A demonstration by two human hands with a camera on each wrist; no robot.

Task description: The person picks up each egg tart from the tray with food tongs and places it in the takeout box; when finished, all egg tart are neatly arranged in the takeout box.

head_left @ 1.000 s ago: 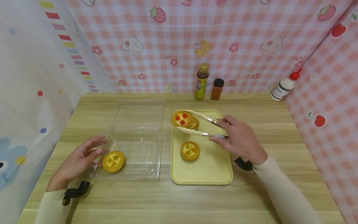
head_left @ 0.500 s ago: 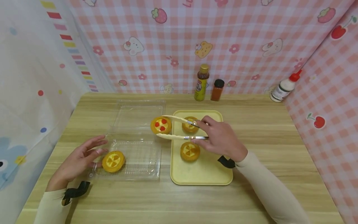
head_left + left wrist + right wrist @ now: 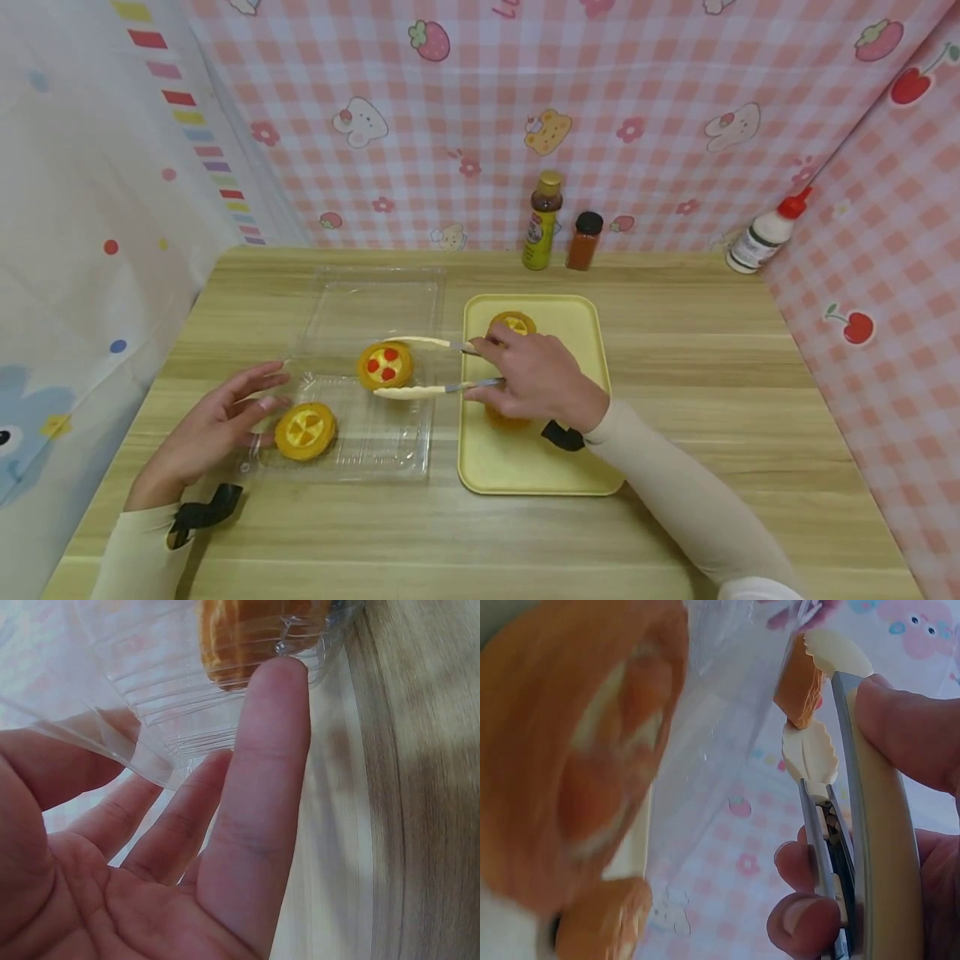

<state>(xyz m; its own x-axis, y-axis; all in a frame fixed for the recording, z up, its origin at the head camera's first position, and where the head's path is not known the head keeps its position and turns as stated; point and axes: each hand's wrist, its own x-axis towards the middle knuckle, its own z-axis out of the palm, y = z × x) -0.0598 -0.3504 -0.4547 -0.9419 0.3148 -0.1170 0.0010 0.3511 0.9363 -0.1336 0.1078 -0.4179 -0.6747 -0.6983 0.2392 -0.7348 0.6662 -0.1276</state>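
My right hand (image 3: 543, 379) grips cream-tipped tongs (image 3: 420, 392), whose tips hold a tart with red dots (image 3: 386, 367) above the clear plastic container (image 3: 382, 433). In the right wrist view the fingers and thumb wrap the tongs (image 3: 889, 862), with that tart (image 3: 799, 682) between the tips. My left hand (image 3: 213, 429) touches the container's left edge, fingers spread and slightly bent; the left wrist view shows them against the clear wall (image 3: 187, 727). Inside, at the left, sits a yellow-topped tart (image 3: 305, 431). The yellow tray (image 3: 555, 475) bears two tarts, one largely hidden under my right hand.
Behind the tray stand a gold-capped bottle (image 3: 541, 225) and a black-capped jar (image 3: 583, 242). A white bottle with a red tip (image 3: 761, 239) is at the back right. The container's open lid (image 3: 375, 304) lies toward the back.
My right hand has moved left and slightly toward the front, carrying the red-dotted tart in the tongs from above the tray to above the container. My left hand has stayed in place.
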